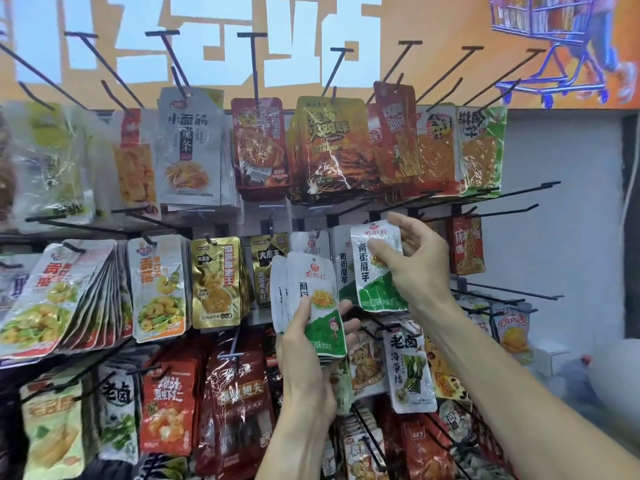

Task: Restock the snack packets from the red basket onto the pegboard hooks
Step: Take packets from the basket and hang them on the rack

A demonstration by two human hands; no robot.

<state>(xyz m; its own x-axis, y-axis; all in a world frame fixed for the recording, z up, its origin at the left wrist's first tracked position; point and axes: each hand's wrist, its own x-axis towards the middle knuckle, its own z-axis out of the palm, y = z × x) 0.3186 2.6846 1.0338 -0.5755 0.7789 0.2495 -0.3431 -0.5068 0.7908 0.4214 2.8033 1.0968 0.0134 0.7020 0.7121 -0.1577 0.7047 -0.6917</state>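
While left hand [308, 344] grips stack [311, 303] — right hand [412, 268] raised | pinches packet [377, 271]

Both forearms bare, no sleeves in view; left hand [304, 355] and right hand [415, 268] ungloved, fingers ringless.

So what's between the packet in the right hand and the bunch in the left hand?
In the head view, white-and-green packets already hanging show in the gap between the single packet in the right hand and the stack in the left hand.

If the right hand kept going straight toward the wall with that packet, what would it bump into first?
Probably the matching white-and-green packets already hanging just behind the single packet that the right hand pinches; depth is hard to judge from this view.
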